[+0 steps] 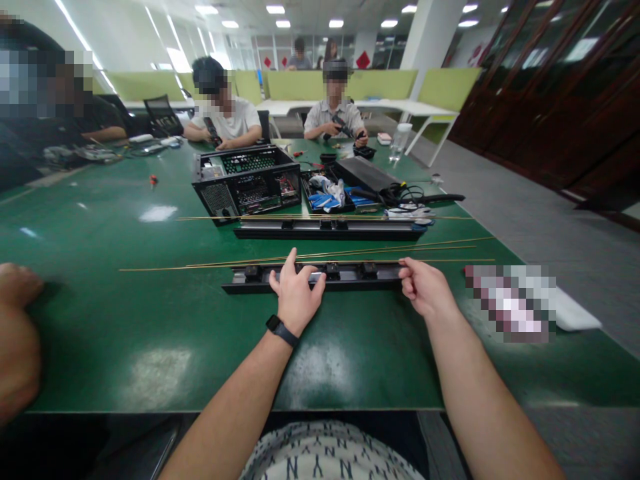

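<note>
- Along the near part of the green table (125,333) lies the near rail (350,285), dark-edged, with small black blocks set in its channel.
- My left hand (296,293) is over the middle of that rail, fingers spread wide; I cannot tell from my remote view whether they touch it. A dark watch (283,331) is on the wrist.
- My right hand (425,287) is at the rail's right end, thumb and forefinger brought close together beside a brass-coloured rod. I cannot confirm whether the rod is pinched.
- Thin rods (450,260) run lengthwise just behind the rail, reaching past both its ends.
- Parallel and farther off, I note the far rail (327,234), with further rods along it.
- Behind it stand an open computer case (250,187) and, to its right, a tray holding blue-and-white gloves (327,199).
- Two seated people across the table hold dark items.
</note>
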The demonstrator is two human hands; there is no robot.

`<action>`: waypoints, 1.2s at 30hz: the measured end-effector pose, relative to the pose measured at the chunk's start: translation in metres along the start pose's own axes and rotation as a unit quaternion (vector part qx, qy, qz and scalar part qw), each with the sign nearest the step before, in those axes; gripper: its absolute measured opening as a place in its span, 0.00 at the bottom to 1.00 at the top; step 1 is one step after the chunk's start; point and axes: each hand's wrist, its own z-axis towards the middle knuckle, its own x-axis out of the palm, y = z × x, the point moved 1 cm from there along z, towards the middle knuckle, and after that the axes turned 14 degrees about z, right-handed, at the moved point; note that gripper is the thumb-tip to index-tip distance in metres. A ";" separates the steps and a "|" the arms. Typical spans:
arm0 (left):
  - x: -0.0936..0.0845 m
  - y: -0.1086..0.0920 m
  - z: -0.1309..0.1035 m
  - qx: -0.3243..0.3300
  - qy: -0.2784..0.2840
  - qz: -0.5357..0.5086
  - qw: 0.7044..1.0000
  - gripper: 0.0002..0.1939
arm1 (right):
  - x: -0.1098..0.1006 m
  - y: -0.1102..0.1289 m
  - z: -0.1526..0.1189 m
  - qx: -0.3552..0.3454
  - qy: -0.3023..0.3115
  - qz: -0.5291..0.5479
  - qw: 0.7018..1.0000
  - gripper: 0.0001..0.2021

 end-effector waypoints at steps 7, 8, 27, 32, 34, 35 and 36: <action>0.004 0.004 0.003 -0.017 -0.009 0.014 1.000 0.12 | 0.000 0.000 0.000 0.000 0.001 -0.001 1.000 0.04; 0.005 0.005 0.003 -0.019 -0.010 0.014 1.000 0.13 | 0.000 0.000 0.000 -0.001 0.001 -0.001 1.000 0.04; -0.001 0.011 0.010 -0.018 0.021 0.022 0.999 0.12 | 0.000 0.000 -0.001 -0.002 0.005 -0.004 1.000 0.08; -0.002 0.011 0.009 -0.012 0.020 0.026 0.999 0.13 | 0.000 0.000 -0.001 0.001 0.002 -0.008 1.000 0.04; -0.003 0.011 0.009 -0.012 0.021 0.026 0.999 0.13 | 0.000 0.000 -0.001 0.001 0.001 -0.008 1.000 0.04; -0.003 0.011 0.009 -0.012 0.022 0.026 0.999 0.13 | 0.000 0.000 -0.001 0.001 0.000 -0.007 1.000 0.04; -0.004 0.011 0.009 -0.012 0.023 0.025 0.999 0.13 | 0.000 0.000 -0.001 0.000 -0.001 -0.005 1.000 0.04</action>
